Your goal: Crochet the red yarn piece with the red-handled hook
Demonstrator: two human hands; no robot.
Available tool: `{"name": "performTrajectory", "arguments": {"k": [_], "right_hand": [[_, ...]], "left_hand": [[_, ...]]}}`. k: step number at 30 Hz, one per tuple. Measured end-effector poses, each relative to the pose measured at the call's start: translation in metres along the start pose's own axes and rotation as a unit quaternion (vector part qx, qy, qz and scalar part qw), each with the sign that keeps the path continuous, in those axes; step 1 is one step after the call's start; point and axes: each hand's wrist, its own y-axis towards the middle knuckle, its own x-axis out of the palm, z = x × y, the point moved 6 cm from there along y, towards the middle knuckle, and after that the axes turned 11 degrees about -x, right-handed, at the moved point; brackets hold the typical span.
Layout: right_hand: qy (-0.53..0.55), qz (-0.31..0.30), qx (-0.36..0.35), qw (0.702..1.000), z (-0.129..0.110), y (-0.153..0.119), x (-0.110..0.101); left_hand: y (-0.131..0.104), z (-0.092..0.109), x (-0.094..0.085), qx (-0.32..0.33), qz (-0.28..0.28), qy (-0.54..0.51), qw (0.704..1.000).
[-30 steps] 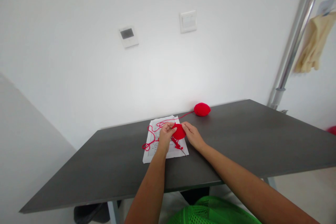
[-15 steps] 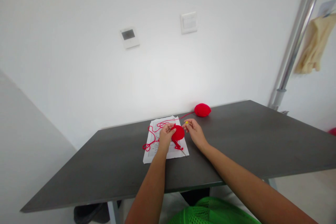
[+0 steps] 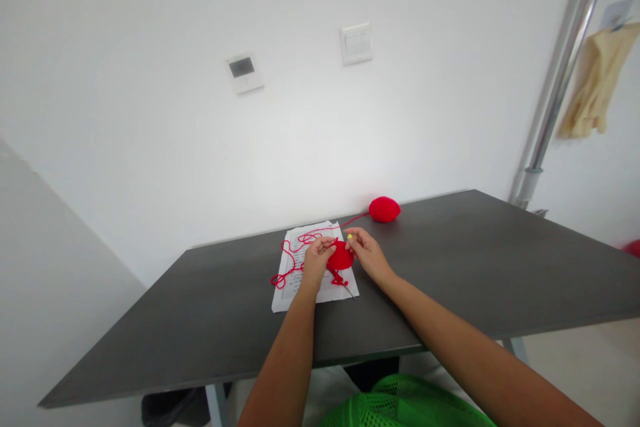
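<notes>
My left hand pinches the left edge of a flat, round red piece of yarn work over the printed paper. At that piece's right edge, the fingers of my right hand are closed around a small yellow piece, too small to identify. Just below the round piece lies a smaller bundle of red yarn. A thin, needle-like tool sticks out from it towards the lower right.
Printed sheets lie on the dark table, with loose red yarn looped across them. The strand runs to a red yarn ball near the wall. Pale gloves hang far right by a metal pole.
My right hand has moved slightly left and now meets the round piece's right edge. That piece has tilted and looks flatter. My left hand keeps its pinch.
</notes>
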Motion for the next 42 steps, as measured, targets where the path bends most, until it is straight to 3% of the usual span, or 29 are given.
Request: {"name": "performTrajectory", "arguments": {"k": [7,14,25,30,37,42], "right_hand": [[-0.158,0.006,-0.052,0.986,-0.012,-0.001,-0.007],[-0.22,-0.009,-0.15,0.964,-0.018,0.0,-0.004],[-0.262,-0.104,-0.126,0.951,-0.019,-0.004,0.01],[-0.299,-0.138,-0.138,0.934,-0.018,-0.005,0.015],[-0.272,-0.109,-0.119,0.949,-0.018,-0.003,0.009],[-0.266,-0.1,-0.127,0.95,-0.018,-0.003,0.008]], "left_hand": [[-0.003,0.004,0.003,0.007,-0.021,0.002,1.0],[-0.004,0.006,0.004,0.017,-0.023,-0.002,1.0],[-0.007,0.007,0.009,0.044,-0.052,0.044,0.997],[-0.004,0.007,0.006,0.066,-0.02,0.085,0.994],[0.002,-0.001,-0.001,0.009,0.006,0.004,1.0],[0.0,0.003,0.0,0.012,0.006,-0.002,1.0]]}}
